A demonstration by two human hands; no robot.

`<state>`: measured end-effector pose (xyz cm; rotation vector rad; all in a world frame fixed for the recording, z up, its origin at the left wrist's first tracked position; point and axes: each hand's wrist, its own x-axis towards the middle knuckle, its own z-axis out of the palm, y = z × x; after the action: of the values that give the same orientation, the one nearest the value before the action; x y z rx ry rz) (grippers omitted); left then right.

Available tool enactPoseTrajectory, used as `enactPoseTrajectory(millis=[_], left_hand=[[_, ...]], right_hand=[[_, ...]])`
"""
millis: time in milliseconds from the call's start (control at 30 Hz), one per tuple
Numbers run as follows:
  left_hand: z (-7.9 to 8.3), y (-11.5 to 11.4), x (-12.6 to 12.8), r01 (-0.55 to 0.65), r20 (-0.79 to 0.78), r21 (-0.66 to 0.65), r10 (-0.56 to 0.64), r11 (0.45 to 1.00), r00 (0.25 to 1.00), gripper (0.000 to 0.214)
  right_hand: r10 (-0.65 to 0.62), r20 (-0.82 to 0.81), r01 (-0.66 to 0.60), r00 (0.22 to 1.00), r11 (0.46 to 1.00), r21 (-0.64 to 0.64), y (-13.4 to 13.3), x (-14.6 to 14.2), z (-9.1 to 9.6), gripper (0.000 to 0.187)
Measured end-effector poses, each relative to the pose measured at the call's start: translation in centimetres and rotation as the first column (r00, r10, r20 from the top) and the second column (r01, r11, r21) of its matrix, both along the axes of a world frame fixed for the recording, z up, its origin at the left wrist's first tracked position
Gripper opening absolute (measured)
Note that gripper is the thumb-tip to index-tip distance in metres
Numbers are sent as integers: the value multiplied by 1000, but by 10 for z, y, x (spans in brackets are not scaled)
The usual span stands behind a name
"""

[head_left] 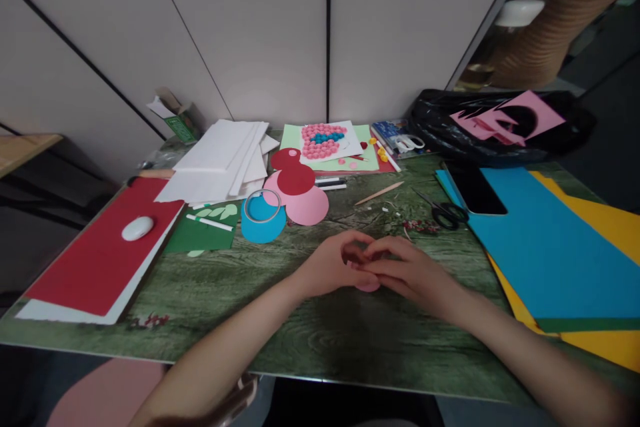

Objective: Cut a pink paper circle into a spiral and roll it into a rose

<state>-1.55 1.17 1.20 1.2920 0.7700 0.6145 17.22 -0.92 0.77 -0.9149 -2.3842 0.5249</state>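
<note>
Over the front middle of the table, my left hand (pixel 334 265) and my right hand (pixel 417 273) meet at the fingertips. Both are closed on a small pink paper piece (pixel 369 285), whose lower edge shows beneath the fingers; the rest of it is hidden. Ahead and to the left lie pink paper circles (pixel 310 207), a red paper circle (pixel 296 179) and a blue paper circle (pixel 263 233) with a roll of tape (pixel 263 206) on it. Black-handled scissors (pixel 449 215) rest beyond my right hand, near a wooden pencil (pixel 379 193).
White sheets (pixel 215 153) and red paper (pixel 100 247) with a white mouse (pixel 137 228) lie left. A pink-and-blue craft picture (pixel 325 141) sits at the back. Right are blue sheets (pixel 550 247), a phone (pixel 474 188) and a black plastic bag (pixel 430 120) with pink scraps.
</note>
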Motion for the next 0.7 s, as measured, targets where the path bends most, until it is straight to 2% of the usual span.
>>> enactPoseTrajectory(millis=[133, 300, 433, 700], left_hand=[[-4, -7, 6, -67, 102, -114, 79, 991, 992, 44], [-18, -17, 16, -59, 277, -332, 157, 941, 948, 46], [-23, -20, 20, -57, 323, -341, 174, 938, 930, 45], [-17, -16, 15, -119, 281, -334, 219, 935, 934, 47]], right_hand=[[-67, -38, 68, 997, 996, 50, 1, 1, 0, 13], [-184, -126, 184, 975, 983, -13, -3, -4, -1, 9], [-204, -159, 200, 966, 979, -37, -7, -8, -2, 14], [-174, -148, 178, 974, 984, 15, -5, -6, 0, 7]])
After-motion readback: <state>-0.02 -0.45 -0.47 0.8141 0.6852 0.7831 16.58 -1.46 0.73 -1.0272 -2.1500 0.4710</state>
